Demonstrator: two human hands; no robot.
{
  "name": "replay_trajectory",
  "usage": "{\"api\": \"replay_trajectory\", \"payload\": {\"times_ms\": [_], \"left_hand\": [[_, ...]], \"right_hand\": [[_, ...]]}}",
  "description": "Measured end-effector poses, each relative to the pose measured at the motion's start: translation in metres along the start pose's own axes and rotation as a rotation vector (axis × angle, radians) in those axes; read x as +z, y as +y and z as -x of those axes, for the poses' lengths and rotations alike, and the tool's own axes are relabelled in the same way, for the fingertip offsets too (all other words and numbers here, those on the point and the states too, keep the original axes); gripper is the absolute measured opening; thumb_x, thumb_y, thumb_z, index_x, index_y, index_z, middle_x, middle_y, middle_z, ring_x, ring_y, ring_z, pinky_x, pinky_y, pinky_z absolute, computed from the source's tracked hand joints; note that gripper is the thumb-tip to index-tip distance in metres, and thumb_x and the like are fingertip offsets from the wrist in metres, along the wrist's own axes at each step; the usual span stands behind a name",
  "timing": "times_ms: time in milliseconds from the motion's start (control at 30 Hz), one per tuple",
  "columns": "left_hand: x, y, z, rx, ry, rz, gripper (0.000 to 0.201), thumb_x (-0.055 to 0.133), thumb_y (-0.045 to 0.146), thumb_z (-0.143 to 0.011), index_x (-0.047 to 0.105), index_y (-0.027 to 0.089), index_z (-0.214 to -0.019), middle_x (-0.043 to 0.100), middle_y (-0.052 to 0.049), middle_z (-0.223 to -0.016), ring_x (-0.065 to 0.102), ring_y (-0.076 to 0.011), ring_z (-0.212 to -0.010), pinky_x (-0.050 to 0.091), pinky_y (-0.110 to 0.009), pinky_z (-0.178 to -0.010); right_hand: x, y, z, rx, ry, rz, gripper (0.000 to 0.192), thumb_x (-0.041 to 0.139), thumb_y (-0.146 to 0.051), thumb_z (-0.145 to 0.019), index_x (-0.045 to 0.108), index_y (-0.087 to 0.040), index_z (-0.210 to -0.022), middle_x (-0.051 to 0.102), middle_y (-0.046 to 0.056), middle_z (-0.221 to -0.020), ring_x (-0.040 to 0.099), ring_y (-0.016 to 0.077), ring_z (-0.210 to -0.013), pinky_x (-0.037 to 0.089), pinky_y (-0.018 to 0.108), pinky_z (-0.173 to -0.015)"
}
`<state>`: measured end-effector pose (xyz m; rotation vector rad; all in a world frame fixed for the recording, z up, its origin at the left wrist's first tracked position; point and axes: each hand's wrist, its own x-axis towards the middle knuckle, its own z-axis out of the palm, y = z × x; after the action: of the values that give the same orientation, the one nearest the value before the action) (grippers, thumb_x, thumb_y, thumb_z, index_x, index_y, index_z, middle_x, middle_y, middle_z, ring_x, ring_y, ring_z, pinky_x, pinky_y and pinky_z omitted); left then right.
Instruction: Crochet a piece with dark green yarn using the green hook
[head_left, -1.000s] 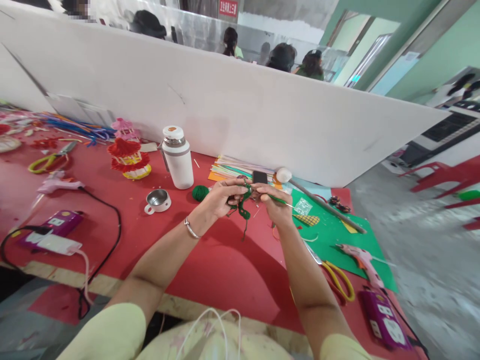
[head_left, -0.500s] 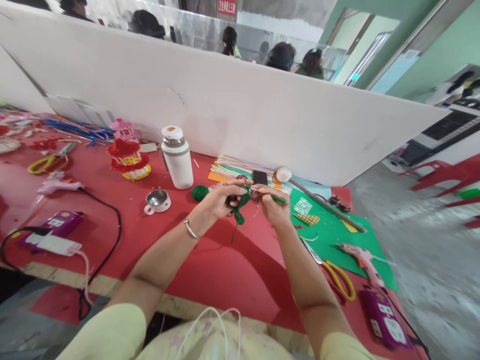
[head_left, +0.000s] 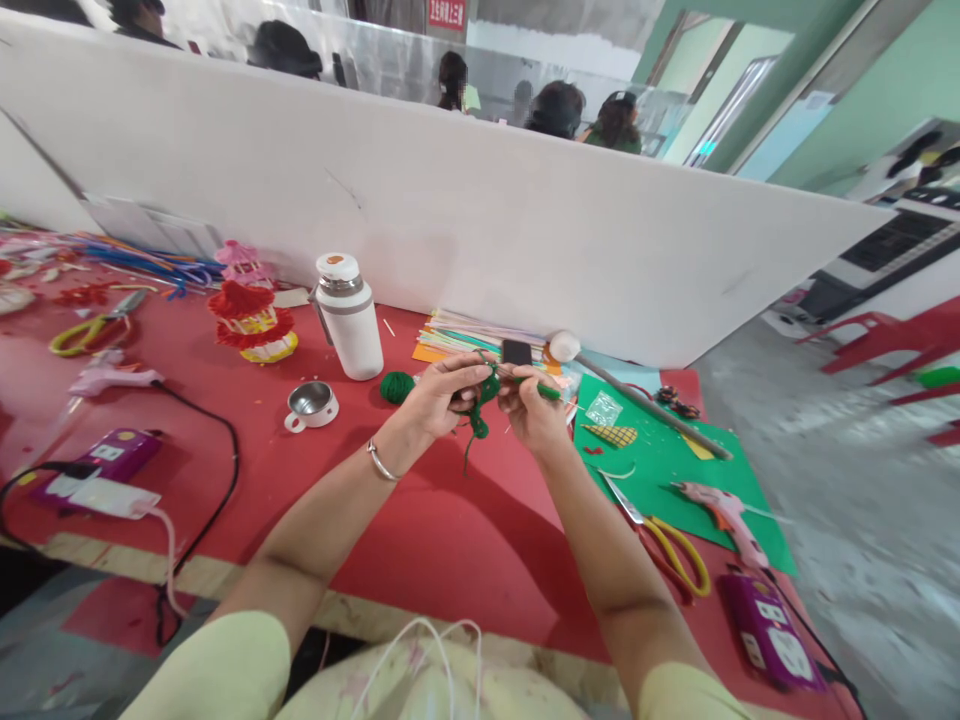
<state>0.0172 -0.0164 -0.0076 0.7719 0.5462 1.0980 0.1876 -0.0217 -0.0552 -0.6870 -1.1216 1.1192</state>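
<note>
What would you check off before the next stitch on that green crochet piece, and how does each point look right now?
1. Left hand pinches the green crochet piece: ok.
2. Right hand holds the green-handled hook, grip closed: ok.
3. Hook tip caught in a loop: cannot tell, fingers hide it.
4. Green yarn ball lies free on the red table, beside the white flask: ok.
5. Strand from ball to work runs untangled: cannot tell, too thin to see.
6. Yellow scissors and pink glue gun lie apart from the hands: ok.
</note>
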Motion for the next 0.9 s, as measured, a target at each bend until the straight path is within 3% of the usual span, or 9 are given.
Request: {"api": "replay_trajectory", "payload": {"times_ms": [200,433,600,900], "left_hand": [[0.003,0.0,0.001,0.094,0.016,-0.002,0.028,0.092,0.023,-0.061,0.077,0.014,-0.084,0.054,0.005,-0.055,0.033,-0.0006,-0.042,0.02,-0.016,-0.038],[0.003,0.003,0.003,0.034,-0.006,0.004,0.032,0.09,0.021,-0.058,0.077,0.014,-0.087,0.056,0.004,-0.057,0.037,-0.0021,-0.045,0.023,-0.016,-0.04],[0.002,0.005,0.002,-0.035,-0.014,0.029,0.033,0.086,0.017,-0.057,0.078,0.013,-0.088,0.055,0.003,-0.058,0.039,-0.0028,-0.046,0.022,-0.016,-0.04],[0.0,0.004,0.002,-0.037,0.003,0.027,0.034,0.087,0.014,-0.055,0.08,0.013,-0.088,0.054,0.003,-0.059,0.041,-0.0031,-0.048,0.02,-0.015,-0.041]], "right_hand": [[0.005,-0.003,0.001,0.04,0.022,-0.058,0.039,0.085,-0.06,-0.073,0.076,-0.026,-0.091,0.08,0.003,-0.089,0.067,0.013,-0.059,0.052,0.025,-0.049],[0.01,-0.005,0.004,-0.048,0.032,0.017,0.032,0.084,-0.056,-0.077,0.077,-0.027,-0.089,0.082,0.004,-0.103,0.07,0.0147,-0.065,0.056,0.028,-0.054],[-0.002,-0.004,-0.001,-0.116,-0.047,0.057,0.034,0.085,-0.058,-0.073,0.079,-0.028,-0.087,0.083,0.004,-0.099,0.074,0.0183,-0.069,0.057,0.03,-0.053],[-0.017,-0.012,-0.006,-0.193,-0.125,0.163,0.03,0.086,-0.055,-0.075,0.083,-0.029,-0.087,0.083,0.007,-0.101,0.077,0.0223,-0.075,0.061,0.034,-0.058]]}}
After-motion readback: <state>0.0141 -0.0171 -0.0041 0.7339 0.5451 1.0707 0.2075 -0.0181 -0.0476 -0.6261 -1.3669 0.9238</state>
